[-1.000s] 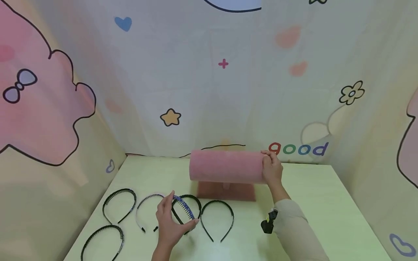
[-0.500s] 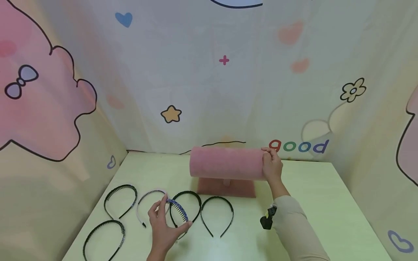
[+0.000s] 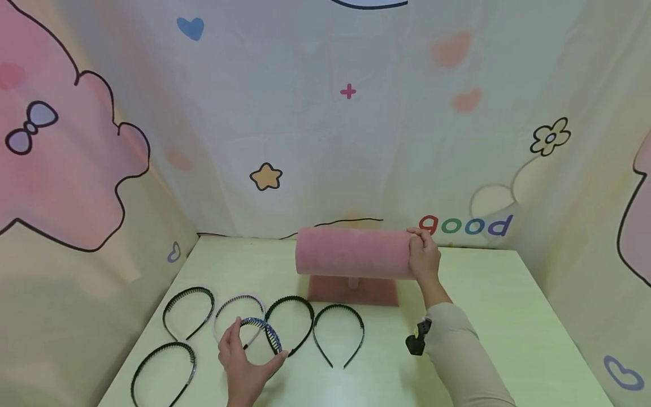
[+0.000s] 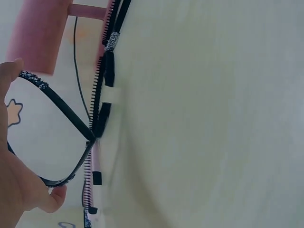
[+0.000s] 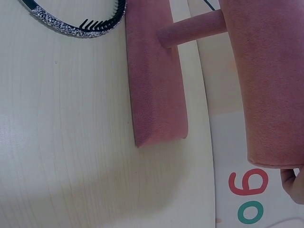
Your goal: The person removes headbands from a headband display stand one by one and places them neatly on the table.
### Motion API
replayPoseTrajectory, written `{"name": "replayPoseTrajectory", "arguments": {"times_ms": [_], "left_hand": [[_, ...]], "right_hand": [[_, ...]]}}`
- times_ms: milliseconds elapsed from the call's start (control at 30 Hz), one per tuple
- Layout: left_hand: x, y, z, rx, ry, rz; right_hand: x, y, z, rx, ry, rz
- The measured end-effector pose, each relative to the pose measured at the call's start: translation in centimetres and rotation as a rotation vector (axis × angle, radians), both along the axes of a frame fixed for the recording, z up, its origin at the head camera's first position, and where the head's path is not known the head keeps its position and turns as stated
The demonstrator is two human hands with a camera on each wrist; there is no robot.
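Observation:
My left hand holds a comb-toothed headband with blue glitter across its arch, pinched from its two sides between thumb and fingers. In the left wrist view its dark legs overlap the row of headbands on the table. A pink plush display roll stands at the back on a rectangular pink base, joined by a short post. My right hand grips the roll's right end; most of that hand is out of the right wrist view. No headband sits on the roll.
Several headbands lie left of centre on the pale table: two dark ones at left, a lilac one, a black one and a dark one in front of the base. Printed cloth walls surround the table.
My left hand has moved left and down with the blue glitter headband, away from the roll, over the lilac and black headbands. My right hand stays on the roll.

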State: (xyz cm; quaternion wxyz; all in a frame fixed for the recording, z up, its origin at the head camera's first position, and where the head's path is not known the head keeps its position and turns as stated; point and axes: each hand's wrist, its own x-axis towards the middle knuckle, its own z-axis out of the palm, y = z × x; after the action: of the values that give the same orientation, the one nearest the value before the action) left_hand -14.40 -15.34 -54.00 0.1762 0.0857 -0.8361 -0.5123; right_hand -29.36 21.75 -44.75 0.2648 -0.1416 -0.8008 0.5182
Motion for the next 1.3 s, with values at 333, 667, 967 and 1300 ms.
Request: {"name": "replayPoseTrajectory", "arguments": {"times_ms": [333,667,967,1300], "left_hand": [[0.9,-1.5,-0.8,0.030,-0.032,0.080],[1.1,-3.0,-0.8,-0.017,-0.100,0.147],[1.0,-4.6,-1.0,-0.101,-0.232,0.204],[1.0,-5.2,-1.8,-0.150,-0.266,0.268]], "right_hand": [[0.1,0.0,0.2,0.005,-0.011,0.001],[0.0,0.1,0.0,0.005,-0.015,-0.011],[-0.1,0.0,0.1,-0.008,-0.001,-0.005],[0.0,-0.1,0.1,-0.014,0.006,-0.004]]}}
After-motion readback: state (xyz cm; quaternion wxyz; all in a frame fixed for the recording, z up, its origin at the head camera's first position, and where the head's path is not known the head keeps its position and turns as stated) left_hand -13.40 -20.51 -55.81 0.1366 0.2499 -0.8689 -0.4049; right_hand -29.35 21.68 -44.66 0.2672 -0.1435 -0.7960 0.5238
